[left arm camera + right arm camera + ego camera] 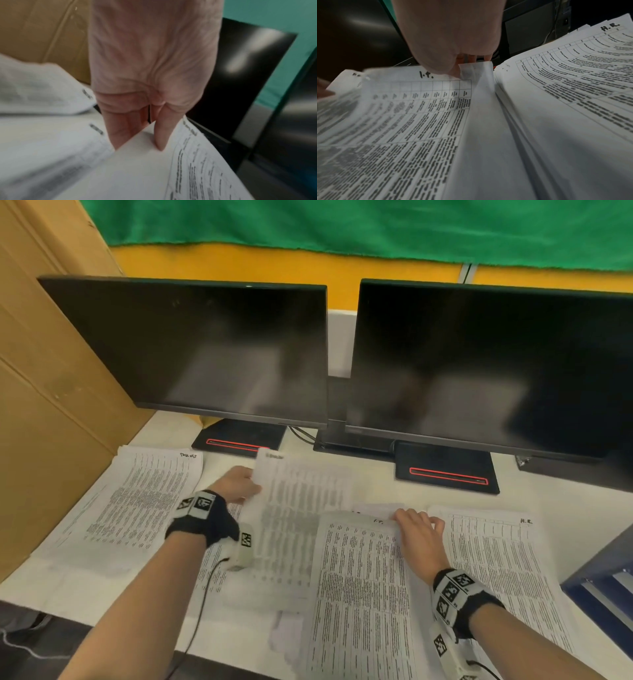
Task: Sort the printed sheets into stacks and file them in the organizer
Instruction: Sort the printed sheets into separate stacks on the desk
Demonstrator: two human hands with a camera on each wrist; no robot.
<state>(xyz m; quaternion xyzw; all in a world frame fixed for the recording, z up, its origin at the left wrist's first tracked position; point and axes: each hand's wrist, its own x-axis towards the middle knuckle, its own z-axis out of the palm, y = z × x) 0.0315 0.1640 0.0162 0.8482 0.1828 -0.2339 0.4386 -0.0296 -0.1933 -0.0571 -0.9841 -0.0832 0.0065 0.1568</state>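
**Sorting in hand: one sheet lifted, middle stack being worked**

Left hand (239, 482) pinches the far left corner of a white printed sheet covered in blurred table rows (301, 501); in the left wrist view the thumb (160, 136) lies on top of the paper and the fingers (123, 129) go under it; sheet is raised and tilted off the white desk (373, 484), its lower part overlapping the papers below.

Right hand (419, 534) rests on the far right corner of the middle stack of white printed tables, hand-marked at the top (359, 594); right wrist view shows that corner curled up against the fingertips (471, 58); a firm grip on it cannot be told.

Outward: left stack of printed sheets with a handwritten heading (144, 501) lies near the brown cardboard box (51, 405); right stack marked "H.R." (500, 570) lies just beside the middle one; two dark monitors (205, 347) stand behind; a dark blue tray-like unit (603, 570) at the right edge is possibly the organizer; uncertain.

Judgement: still the sorting step; filing not begun. Next move calls for reading the lifted sheet's heading, then laying it square on the matching stack without dragging neighbours.
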